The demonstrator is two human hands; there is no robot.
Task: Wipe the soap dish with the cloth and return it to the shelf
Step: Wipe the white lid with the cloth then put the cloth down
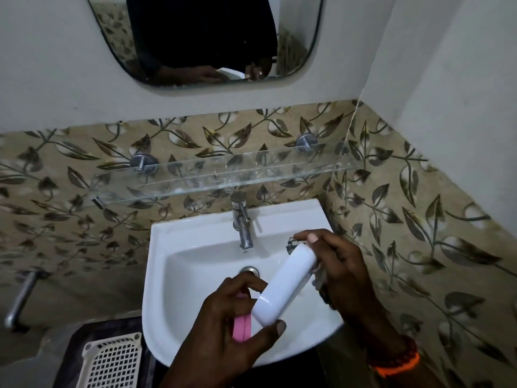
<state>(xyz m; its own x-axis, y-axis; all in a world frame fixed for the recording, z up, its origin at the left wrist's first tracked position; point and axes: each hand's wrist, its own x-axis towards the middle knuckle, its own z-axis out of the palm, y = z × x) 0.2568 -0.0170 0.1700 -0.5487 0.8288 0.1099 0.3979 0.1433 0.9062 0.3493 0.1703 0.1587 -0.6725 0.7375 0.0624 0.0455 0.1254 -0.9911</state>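
I hold the white soap dish [285, 284] tilted over the sink [179, 231], its outer side towards me. My left hand [221, 331] grips its near end between thumb and fingers and also holds a pink soap bar [242, 329] against the palm. My right hand [344, 275] curls round the dish's far end with the cloth [291, 243], of which only small patterned edges show past the fingers. The glass shelf [223, 175] on the tiled wall above the tap carries nothing.
A chrome tap [242, 219] stands at the back of the sink, over the drain [249, 271]. A mirror [204, 37] hangs above the shelf. A white lattice basket [112, 362] sits at lower left, beside a wall tap [21, 298]. The tiled side wall is close on the right.
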